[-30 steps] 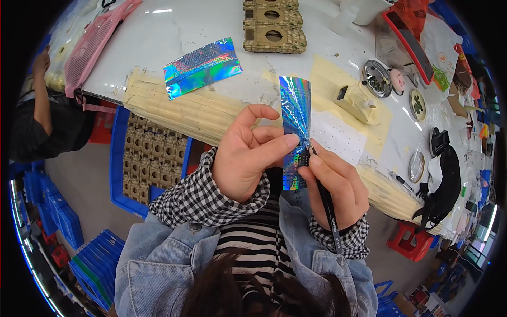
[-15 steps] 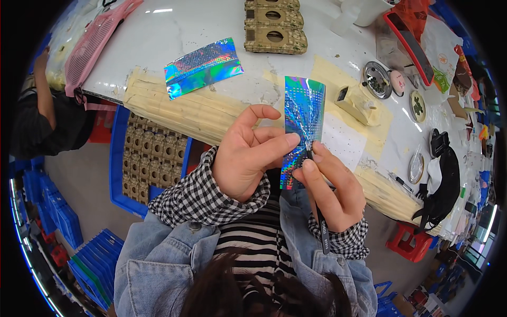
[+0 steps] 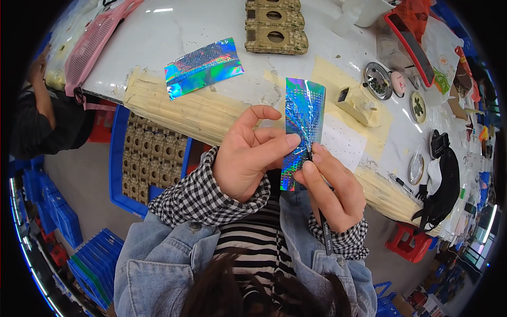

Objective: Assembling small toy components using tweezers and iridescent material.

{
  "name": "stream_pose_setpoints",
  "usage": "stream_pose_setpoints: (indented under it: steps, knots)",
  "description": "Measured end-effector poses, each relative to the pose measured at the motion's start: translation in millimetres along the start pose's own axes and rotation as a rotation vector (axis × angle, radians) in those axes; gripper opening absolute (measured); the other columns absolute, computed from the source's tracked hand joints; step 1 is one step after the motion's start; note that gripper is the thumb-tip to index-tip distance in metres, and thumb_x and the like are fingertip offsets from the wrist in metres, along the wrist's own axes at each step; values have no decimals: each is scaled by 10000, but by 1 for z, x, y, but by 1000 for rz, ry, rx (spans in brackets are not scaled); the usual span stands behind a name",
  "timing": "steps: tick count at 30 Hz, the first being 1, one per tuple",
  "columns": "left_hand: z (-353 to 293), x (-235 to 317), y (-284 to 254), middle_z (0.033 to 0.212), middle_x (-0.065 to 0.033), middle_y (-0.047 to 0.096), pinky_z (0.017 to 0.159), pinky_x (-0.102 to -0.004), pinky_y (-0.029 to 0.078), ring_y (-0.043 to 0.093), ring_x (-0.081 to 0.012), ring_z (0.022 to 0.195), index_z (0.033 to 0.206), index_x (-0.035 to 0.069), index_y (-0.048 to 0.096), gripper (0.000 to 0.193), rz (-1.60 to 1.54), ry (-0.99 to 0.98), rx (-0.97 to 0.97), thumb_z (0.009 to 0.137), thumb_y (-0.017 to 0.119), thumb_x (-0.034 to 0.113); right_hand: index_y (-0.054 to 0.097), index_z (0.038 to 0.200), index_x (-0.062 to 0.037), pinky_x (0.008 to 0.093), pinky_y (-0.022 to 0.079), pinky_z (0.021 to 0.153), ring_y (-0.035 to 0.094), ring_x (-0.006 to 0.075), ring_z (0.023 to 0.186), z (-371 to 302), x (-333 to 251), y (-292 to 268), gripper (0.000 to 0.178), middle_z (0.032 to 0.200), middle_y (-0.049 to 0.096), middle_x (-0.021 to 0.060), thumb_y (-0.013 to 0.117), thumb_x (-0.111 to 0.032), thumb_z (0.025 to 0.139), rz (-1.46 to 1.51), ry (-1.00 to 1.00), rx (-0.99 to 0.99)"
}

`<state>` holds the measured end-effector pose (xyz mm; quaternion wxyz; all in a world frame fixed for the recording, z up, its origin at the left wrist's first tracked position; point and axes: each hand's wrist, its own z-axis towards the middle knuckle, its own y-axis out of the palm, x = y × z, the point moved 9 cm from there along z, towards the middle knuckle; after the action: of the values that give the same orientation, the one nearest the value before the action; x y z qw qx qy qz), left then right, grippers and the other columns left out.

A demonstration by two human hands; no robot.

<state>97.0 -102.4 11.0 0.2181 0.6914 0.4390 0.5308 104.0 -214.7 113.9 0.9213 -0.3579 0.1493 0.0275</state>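
Between my hands, over the table's near edge, is a shiny holographic sticker sheet (image 3: 305,105) with rows of small marks, held upright and creased in the middle. My left hand (image 3: 251,156) pinches its left side, thumb on the front. My right hand (image 3: 334,190) grips black tweezers (image 3: 323,224), whose tips point up at the sheet's lower right part; whether they hold a small piece cannot be made out. A second holographic sheet (image 3: 203,68) lies flat on the table, beyond my left hand.
Camouflage-patterned casings (image 3: 275,39) stand in a row at the back. A blue crate (image 3: 117,158) of similar casings sits at the left. To the right are a tape-wrapped block (image 3: 360,108), a round metal dish (image 3: 376,79), a phone (image 3: 409,47) and a black cloth bag (image 3: 446,185). Someone sits at far left.
The sheet and the tweezers have shifted very slightly downward. My left hand keeps its pinch. The person at far left has moved an arm.
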Motion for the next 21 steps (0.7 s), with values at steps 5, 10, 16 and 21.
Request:
stream_pose_setpoints:
  steps: [5, 10, 16, 21]
  knots:
    - [0, -1, -3, 888, -127, 654, 639, -244, 490, 618, -127, 750, 1154, 44, 365, 390, 20, -5, 14, 849, 600, -20, 627, 992, 71, 375, 561, 775, 634, 340, 928, -3, 2, -1, 360, 971, 597, 186, 754, -3, 663, 40, 42, 3]
    - [0, 0, -3, 877, -123, 652, 631, -243, 486, 617, -129, 741, 1153, 48, 367, 390, 23, -7, 27, 848, 599, -22, 627, 1000, 65, 371, 558, 770, 638, 323, 921, -4, 3, -7, 358, 958, 606, 183, 754, 13, 670, 57, 80, 42]
    - [-1, 28, -16, 933, -150, 648, 695, -298, 530, 645, -189, 824, 1159, 53, 370, 383, 1, 158, 80, 851, 580, -31, 643, 945, 6, 410, 548, 809, 660, 291, 857, -19, 23, -32, 305, 942, 632, 153, 764, 10, 666, -50, 271, 127]
    - [-1, 46, -26, 951, -142, 650, 676, -267, 524, 642, -178, 845, 1161, 76, 393, 342, 2, 239, 117, 874, 546, -30, 633, 950, 12, 458, 487, 895, 655, 309, 905, -41, 49, -19, 294, 902, 650, 159, 738, 34, 676, -200, 348, -43]
